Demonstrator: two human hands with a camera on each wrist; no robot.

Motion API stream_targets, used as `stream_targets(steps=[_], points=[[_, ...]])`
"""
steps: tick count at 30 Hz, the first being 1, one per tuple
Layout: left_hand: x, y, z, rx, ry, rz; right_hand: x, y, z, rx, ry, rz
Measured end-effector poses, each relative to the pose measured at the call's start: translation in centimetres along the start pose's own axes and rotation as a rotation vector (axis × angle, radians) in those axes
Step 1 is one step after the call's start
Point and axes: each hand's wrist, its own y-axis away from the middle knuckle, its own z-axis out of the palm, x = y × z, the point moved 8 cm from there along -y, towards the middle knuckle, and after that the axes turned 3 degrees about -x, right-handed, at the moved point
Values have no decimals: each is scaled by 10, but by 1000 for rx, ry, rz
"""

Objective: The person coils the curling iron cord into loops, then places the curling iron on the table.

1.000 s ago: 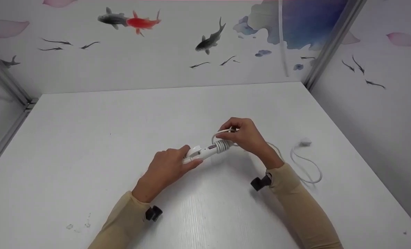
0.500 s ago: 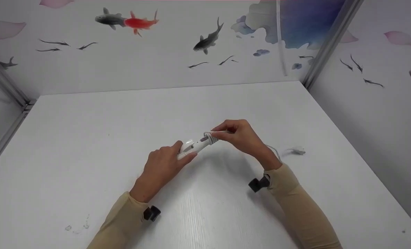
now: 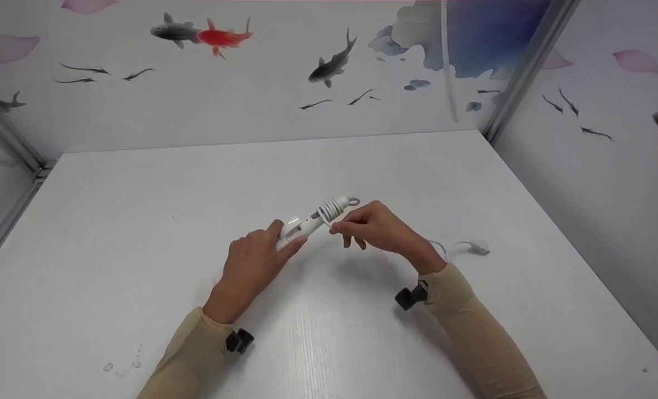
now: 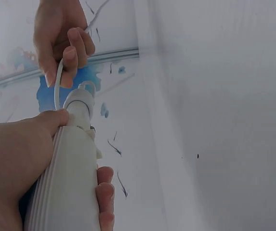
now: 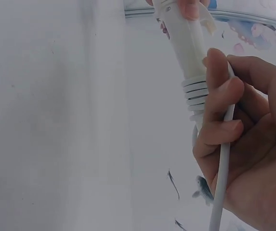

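Observation:
A white hair styling iron is held above the table, its tail end tilted up to the right. My left hand grips its ribbed body, thumb on one side and fingers on the other. Several turns of white cord are wound round the handle near the tail, where a small loop of cord sticks out. My right hand pinches the cord's running part between thumb and index finger, just below the coils. In the right wrist view the cord runs down across that palm.
The cord's plug lies on the white table to the right, beyond the right wrist. Printed panels stand at the back and right. Both sleeves carry small black wrist cameras.
The iron has shifted left and its tail has risen. My right hand has carried the cord over the handle and down to its near side. The slack by the plug has shortened.

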Motion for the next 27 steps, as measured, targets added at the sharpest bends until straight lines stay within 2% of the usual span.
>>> stream_targets(steps=[6, 12, 15, 20, 24, 27], points=[[5, 1, -5, 82, -8, 44, 15, -3, 1, -73, 8, 41], [10, 2, -11, 135, -10, 78, 31, -5, 1, -123, 29, 119], [10, 2, -10, 142, -14, 94, 38, -4, 4, -162, 51, 160], [4, 2, -15, 165, -12, 68, 54, -3, 5, -210, 69, 230], [1, 2, -20, 161, 10, 51, 61, -3, 4, -207, 73, 261], [3, 1, -20, 149, 24, 58, 59, -3, 2, -186, 85, 269]])
